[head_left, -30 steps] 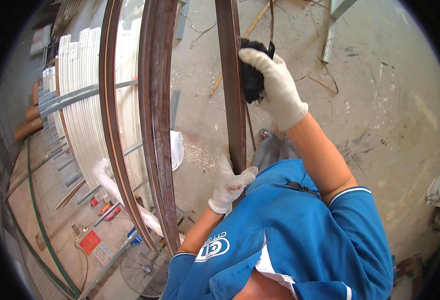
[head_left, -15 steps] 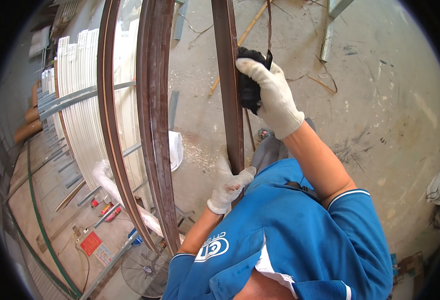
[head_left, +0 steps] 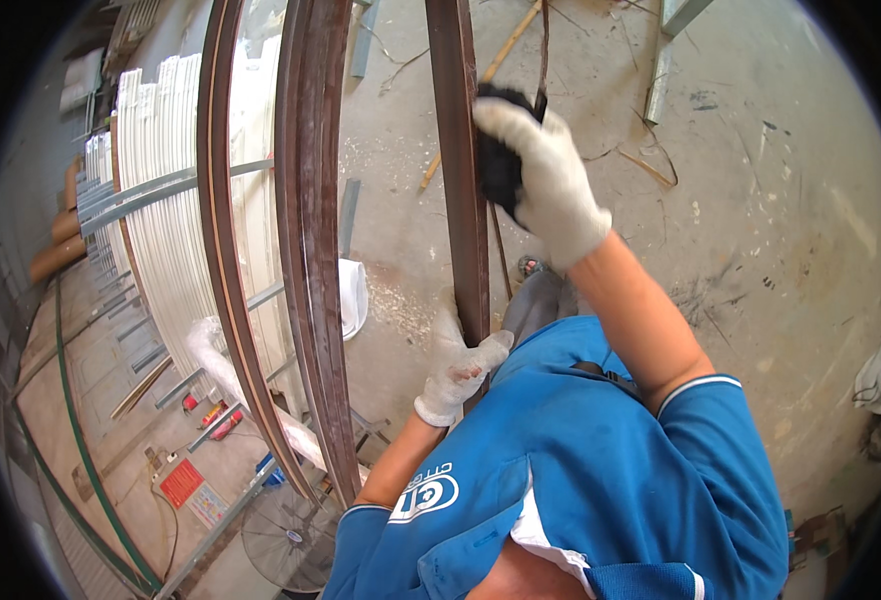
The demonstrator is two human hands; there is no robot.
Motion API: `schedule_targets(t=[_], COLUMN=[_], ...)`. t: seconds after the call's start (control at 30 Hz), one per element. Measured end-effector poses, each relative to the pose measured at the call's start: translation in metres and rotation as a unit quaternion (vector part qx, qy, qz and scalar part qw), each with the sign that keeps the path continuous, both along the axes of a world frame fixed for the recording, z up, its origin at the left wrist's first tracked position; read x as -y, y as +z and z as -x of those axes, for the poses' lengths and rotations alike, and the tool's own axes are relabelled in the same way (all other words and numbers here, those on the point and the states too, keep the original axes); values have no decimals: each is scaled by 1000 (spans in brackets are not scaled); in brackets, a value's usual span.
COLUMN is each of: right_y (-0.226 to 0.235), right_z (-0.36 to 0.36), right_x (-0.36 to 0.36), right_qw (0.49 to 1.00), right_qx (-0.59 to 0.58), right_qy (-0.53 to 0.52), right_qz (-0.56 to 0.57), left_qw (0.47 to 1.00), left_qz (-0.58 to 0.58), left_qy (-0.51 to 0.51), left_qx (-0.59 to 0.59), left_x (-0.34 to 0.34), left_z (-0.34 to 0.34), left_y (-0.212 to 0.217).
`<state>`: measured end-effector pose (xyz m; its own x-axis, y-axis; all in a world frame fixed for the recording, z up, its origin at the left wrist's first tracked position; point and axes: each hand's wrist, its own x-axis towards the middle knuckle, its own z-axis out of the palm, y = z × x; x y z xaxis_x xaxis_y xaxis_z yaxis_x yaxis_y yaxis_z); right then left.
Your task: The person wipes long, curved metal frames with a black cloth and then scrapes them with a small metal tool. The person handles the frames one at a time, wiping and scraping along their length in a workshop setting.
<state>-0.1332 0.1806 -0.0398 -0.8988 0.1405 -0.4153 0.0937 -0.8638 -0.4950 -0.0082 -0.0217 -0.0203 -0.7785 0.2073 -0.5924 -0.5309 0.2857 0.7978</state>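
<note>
Left hand (head_left: pixel 460 372): fingers grip the brown bar (head_left: pixel 458 170)
Right hand (head_left: pixel 555 180): fingers clasp a black wad (head_left: pixel 499 168) against it

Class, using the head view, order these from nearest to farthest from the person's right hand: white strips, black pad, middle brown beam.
1. Black pad: in the right hand.
2. Middle brown beam: to its left.
3. White strips: farther left.

Slides the right hand (head_left: pixel 551 175) and black wad (head_left: pixel 499 172) farther out along the brown bar (head_left: pixel 466 225) than half a second ago.
</note>
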Motion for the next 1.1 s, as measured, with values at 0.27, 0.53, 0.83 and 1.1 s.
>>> schedule_targets(t=[0.27, 0.53, 0.83, 1.1], right_y=[5, -4, 7, -5], right_z=[9, 32, -20, 39], right_x=[-4, -17, 5, -19], right_qw=[999, 999, 999, 994], right_qx=[27, -18, 43, -87], right_qy=[-15, -21, 6, -32], right_qz=[18, -17, 14, -57], left_qw=[999, 1000, 997, 999], left_qz=[13, 6, 36, 29], left_qy=[-38, -11, -47, -14], left_qx=[-8, -3, 41, 1], left_x=[5, 0, 11, 0], left_z=[-1, -1, 0, -1], left_y=[-6, 1, -11, 1])
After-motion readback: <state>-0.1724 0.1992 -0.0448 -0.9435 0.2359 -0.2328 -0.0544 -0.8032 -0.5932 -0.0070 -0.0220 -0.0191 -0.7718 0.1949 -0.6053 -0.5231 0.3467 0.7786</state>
